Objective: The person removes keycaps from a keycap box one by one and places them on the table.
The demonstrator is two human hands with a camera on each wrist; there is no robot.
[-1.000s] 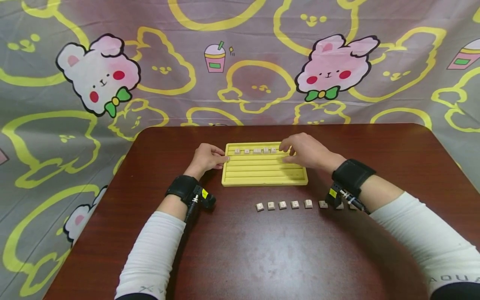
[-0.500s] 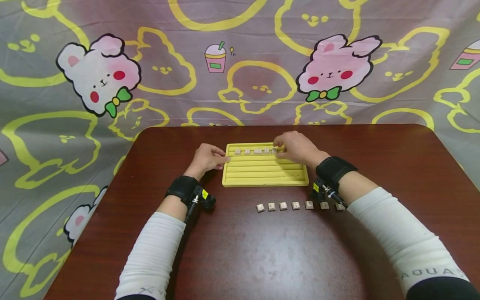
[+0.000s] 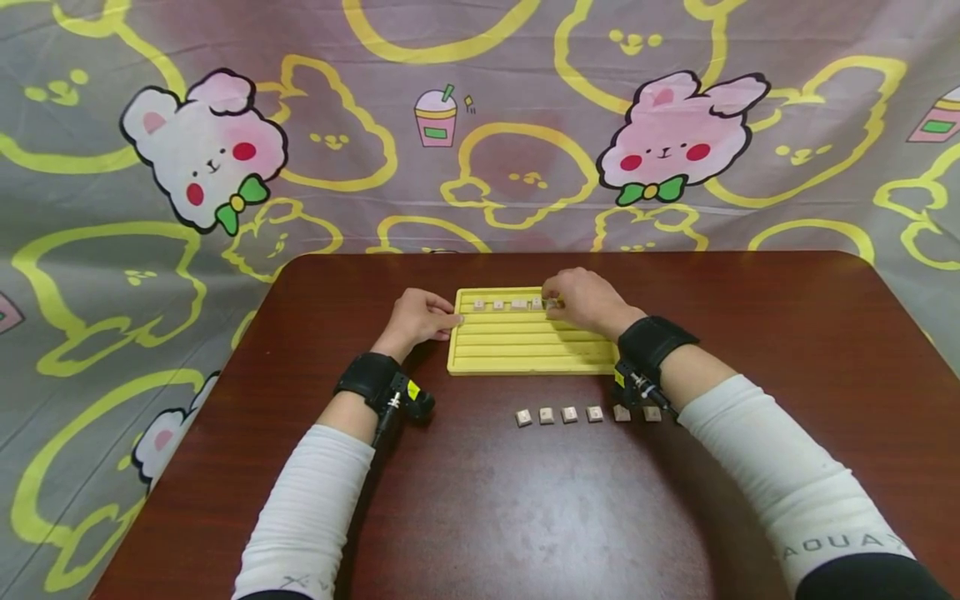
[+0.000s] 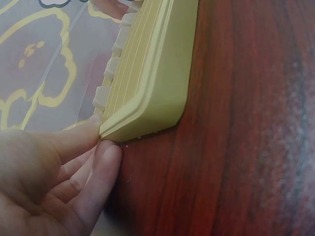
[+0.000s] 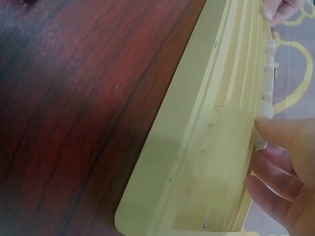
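Yellow tray with long grooved rows lies flat near the middle of the dark red-brown table, a line of small pale tiles seated in its far groove. The right hand reaches over the tray's far right part, its fingertips pinching the end tile of that line. The left hand rests on the table, its loosely curled fingertips pressed against the tray's left edge. Nearer the person, a row of loose tiles sits on the tabletop. A cartoon-rabbit cloth hangs behind.
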